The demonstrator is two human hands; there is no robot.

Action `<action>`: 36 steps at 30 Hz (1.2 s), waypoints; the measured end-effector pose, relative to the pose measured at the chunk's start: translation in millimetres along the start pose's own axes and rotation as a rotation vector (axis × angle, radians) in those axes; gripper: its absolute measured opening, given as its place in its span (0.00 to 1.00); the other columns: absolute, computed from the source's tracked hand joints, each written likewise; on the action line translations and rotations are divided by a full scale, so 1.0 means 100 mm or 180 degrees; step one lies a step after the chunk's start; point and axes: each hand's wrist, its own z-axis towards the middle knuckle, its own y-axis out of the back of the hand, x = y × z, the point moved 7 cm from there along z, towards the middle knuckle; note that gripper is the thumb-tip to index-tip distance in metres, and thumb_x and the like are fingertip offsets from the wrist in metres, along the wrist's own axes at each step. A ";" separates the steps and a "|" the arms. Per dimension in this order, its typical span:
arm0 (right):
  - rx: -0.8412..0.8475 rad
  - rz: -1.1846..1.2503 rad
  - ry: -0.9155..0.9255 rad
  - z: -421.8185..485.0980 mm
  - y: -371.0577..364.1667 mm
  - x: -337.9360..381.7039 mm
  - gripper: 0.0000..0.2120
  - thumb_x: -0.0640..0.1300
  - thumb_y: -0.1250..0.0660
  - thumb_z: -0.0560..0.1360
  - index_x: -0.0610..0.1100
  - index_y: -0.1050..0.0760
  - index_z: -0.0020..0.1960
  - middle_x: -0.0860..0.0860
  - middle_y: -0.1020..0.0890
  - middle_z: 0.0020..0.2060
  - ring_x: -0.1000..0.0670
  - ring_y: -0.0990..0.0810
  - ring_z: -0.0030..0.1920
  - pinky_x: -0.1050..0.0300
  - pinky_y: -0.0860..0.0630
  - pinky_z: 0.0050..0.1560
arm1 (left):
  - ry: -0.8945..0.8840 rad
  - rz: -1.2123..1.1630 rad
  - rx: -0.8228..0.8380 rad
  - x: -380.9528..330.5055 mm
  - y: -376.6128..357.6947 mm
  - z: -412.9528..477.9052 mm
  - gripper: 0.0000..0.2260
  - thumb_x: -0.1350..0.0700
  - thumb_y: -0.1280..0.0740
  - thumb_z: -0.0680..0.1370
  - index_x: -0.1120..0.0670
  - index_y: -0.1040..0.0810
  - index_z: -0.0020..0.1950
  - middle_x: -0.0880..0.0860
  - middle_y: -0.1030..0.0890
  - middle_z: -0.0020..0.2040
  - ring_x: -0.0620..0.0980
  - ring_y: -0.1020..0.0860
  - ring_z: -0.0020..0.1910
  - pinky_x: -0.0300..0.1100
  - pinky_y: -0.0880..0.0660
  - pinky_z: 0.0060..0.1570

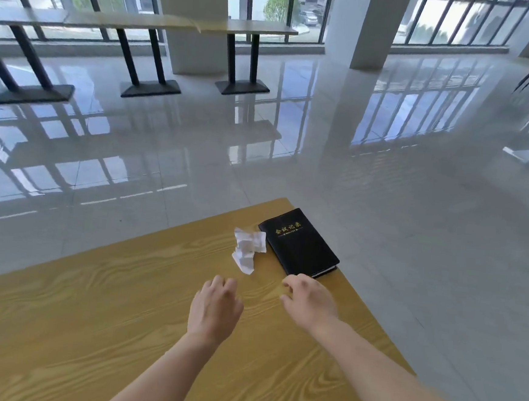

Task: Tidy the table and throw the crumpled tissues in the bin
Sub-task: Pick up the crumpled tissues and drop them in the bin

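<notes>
Black notebook (299, 242); long window tables (144, 23) beyond.

It looks like an office canteen or break hall: glossy tiled floor (323, 160), tall windows (282, 2) overlooking parked cars, long pedestal tables (182, 24), and a black minutes notebook (299, 242) on the wood-grain worktop (91, 297).

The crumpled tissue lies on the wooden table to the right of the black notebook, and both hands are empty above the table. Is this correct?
Not quite. In the head view the crumpled tissue lies to the left of the black notebook, touching its edge, on the wooden table. The rest holds: the left hand and right hand are empty above the table.
</notes>
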 end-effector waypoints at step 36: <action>0.0313 -0.0524 0.0445 1.81 -0.74 0.37 0.09 0.46 0.36 0.80 0.42 0.21 0.53 0.46 0.21 0.47 0.45 0.23 0.49 0.52 0.24 0.45 | -0.1216 0.0202 0.0250 0.37 -0.19 0.91 0.14 0.69 0.25 0.62 0.55 0.27 0.31 0.50 0.31 0.25 0.52 0.33 0.24 0.42 0.38 0.22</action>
